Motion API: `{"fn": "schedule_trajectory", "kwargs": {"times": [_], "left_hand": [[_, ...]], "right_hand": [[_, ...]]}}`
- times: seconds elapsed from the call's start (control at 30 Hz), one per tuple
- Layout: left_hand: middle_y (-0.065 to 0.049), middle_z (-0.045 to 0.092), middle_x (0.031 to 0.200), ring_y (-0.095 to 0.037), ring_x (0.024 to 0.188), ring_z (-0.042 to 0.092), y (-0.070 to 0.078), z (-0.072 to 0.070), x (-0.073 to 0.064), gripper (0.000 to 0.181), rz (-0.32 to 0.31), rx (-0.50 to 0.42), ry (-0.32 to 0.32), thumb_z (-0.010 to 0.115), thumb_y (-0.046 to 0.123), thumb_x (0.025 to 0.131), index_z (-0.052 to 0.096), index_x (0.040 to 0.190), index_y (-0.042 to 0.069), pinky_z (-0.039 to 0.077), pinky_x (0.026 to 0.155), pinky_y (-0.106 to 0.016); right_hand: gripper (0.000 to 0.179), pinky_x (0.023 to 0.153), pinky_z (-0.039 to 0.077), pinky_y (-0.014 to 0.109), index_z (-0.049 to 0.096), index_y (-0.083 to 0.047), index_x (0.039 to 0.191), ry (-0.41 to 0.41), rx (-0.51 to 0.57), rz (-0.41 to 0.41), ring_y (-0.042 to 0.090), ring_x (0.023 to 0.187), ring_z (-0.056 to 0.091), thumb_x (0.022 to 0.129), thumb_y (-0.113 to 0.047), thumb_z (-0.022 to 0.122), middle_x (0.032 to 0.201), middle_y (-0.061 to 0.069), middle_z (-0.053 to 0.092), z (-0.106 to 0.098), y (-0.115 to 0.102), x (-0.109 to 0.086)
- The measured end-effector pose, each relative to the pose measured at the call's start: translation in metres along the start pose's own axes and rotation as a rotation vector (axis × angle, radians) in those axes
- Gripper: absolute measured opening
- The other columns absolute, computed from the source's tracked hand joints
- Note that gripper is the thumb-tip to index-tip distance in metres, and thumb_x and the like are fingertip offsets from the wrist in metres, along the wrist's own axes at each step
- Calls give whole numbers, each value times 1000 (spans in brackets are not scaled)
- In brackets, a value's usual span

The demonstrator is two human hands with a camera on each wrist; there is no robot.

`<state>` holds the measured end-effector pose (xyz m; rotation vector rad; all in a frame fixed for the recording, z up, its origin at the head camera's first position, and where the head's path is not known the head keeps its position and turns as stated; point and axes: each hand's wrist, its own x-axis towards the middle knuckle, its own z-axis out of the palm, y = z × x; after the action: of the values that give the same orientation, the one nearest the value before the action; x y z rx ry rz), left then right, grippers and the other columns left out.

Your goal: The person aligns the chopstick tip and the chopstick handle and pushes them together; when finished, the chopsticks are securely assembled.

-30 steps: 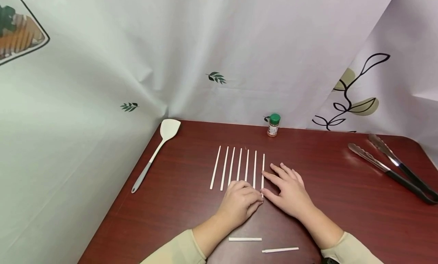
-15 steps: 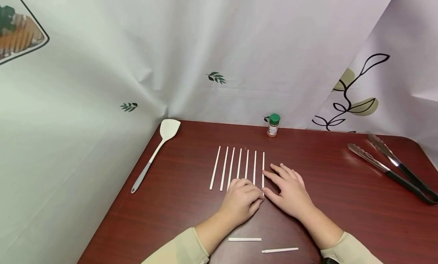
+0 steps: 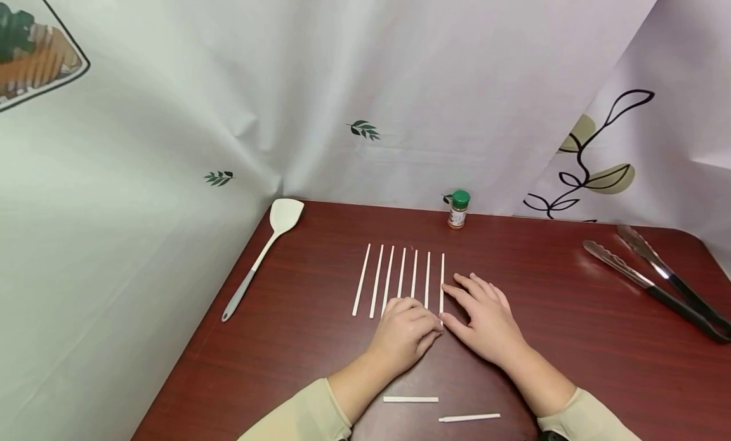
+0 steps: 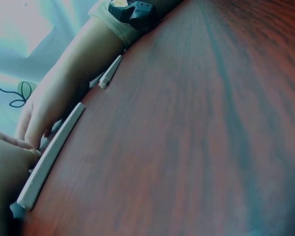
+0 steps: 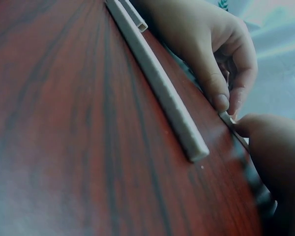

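Several thin white sticks (image 3: 362,280) lie side by side in a row on the dark red table, pointing away from me. My left hand (image 3: 402,334) pinches the near end of the rightmost stick (image 3: 442,269) and hides the near ends of several others. My right hand (image 3: 484,322) lies to the right of that stick, fingers spread, with its thumb and index fingertips at the stick's side. In the right wrist view, the left hand's (image 5: 206,44) thumb and fingers meet on the stick's end. Two shorter white pieces (image 3: 411,400) (image 3: 469,418) lie crosswise nearer to me.
A white spatula with a grey handle (image 3: 263,257) lies along the left edge. A green-capped spice jar (image 3: 459,210) stands at the back of the table. Metal tongs with black handles (image 3: 657,279) lie spread at the right. Patterned white sheeting (image 3: 400,168) hangs behind.
Over the last second, the rightmost stick has slid slightly away from me, and my left hand has shifted slightly forward with it. My right hand has stayed nearly still.
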<state>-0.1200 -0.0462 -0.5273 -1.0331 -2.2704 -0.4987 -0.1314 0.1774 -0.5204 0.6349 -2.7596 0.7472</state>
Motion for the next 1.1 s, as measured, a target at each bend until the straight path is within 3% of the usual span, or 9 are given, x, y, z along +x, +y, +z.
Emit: {"fn": "schedule_trajectory", "kwargs": {"times": [0.23,0.5,0.83,0.97,1.1], "left_hand": [[19,76,96,-8,96,65,0,0,0,6,4,-2,-2,85,32,89,81,90,28,48,89,-32],[19,76,100,-7,100,65,2,-2,2,5,-7,-43,-21,82,32,92,81,96,28,47,90,-32],[15,75,102,-6,98,65,4,-12,-2,20,2,-175,-24,83,36,90,80,104,23,49,89,-28],[12,74,106,-6,99,64,3,-20,-6,39,102,-282,-70,87,47,84,78,110,20,49,93,-25],[11,72,113,-4,107,62,3,-31,-14,58,245,-380,-173,89,58,78,76,119,19,47,100,-22]], "right_hand": [[55,116,25,67,69,-18,143,-10,2,3,44,149,40,94,-41,77,154,16,55,1,1,-1],[38,100,37,65,76,-9,125,231,168,-46,37,124,62,88,-15,83,129,13,70,0,0,1],[20,93,43,54,79,-10,106,292,211,-92,28,110,65,86,-8,83,114,7,73,-3,1,-7],[17,92,43,49,80,-12,101,297,216,-114,24,108,65,85,-7,83,111,4,74,-4,-2,-13],[16,93,43,45,80,-14,98,290,234,-126,22,108,65,85,-7,84,110,4,75,-3,-8,-19]]}}
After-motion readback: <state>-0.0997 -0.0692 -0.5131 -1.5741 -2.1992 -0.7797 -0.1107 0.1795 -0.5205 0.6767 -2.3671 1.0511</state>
